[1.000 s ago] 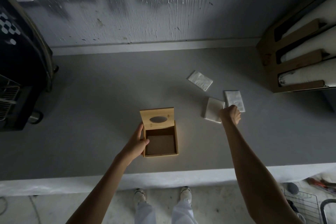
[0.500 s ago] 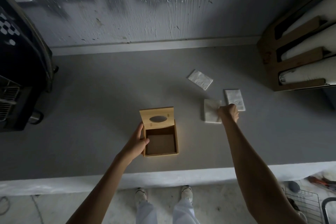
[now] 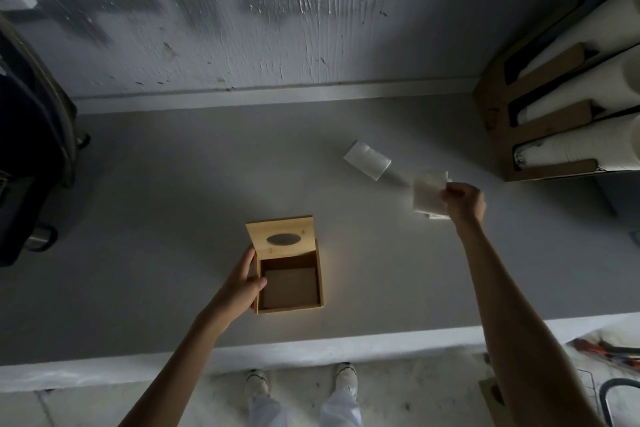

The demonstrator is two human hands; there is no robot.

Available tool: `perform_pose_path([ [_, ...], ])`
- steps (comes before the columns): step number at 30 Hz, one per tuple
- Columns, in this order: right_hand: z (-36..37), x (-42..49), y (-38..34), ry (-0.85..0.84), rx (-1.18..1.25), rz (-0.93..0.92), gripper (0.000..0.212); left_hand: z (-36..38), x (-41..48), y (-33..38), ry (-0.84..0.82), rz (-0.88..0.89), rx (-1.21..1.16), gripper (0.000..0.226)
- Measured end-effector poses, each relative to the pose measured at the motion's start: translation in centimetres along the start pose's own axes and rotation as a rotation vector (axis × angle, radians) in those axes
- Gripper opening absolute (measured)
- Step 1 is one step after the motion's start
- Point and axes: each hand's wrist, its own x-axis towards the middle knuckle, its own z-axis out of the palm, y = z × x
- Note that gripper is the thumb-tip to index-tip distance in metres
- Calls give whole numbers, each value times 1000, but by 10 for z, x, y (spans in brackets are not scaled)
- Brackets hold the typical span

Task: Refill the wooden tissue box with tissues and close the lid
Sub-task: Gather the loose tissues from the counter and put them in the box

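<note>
The wooden tissue box (image 3: 290,307) stands on the grey counter with its inside bare. Its lid (image 3: 282,237), with an oval slot, is tipped back and open. My left hand (image 3: 242,284) grips the box's left wall. My right hand (image 3: 462,199) is raised to the right and pinches a white tissue pack (image 3: 428,192) off the counter. A second tissue pack (image 3: 367,160) lies flat farther back. A sliver of another pack (image 3: 439,217) shows under the held one, mostly hidden by my hand.
A cardboard holder with white paper rolls (image 3: 568,107) stands at the right back. A dark appliance (image 3: 31,149) fills the left side. The rough wall (image 3: 277,28) rises behind the counter. The counter's front edge (image 3: 311,347) runs near my feet; a wire rack sits low right.
My right hand closed on a tissue pack and lifted it off the counter, tilting it. The left hand stayed on the box.
</note>
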Motion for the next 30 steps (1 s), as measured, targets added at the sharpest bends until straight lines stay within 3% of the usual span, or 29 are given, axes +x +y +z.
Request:
perform_pose_path([
  [7, 0, 41, 19, -23, 25, 149, 32, 5, 0, 1, 48, 5, 9, 73],
  [13, -5, 41, 14, -134, 240, 200, 34, 5, -4, 6, 39, 24, 15, 72],
  [17, 4, 32, 38, -123, 91, 260, 33, 4, -7, 9, 30, 41, 18, 72],
  [24, 7, 11, 47, -92, -151, 104, 42, 3, -8, 11, 23, 40, 0, 70],
  [27, 2, 22, 45, -147, -50, 98, 39, 3, -8, 11, 27, 41, 4, 71],
  [30, -12, 36, 36, -29, 130, 146, 32, 4, -8, 12, 26, 44, 16, 72],
])
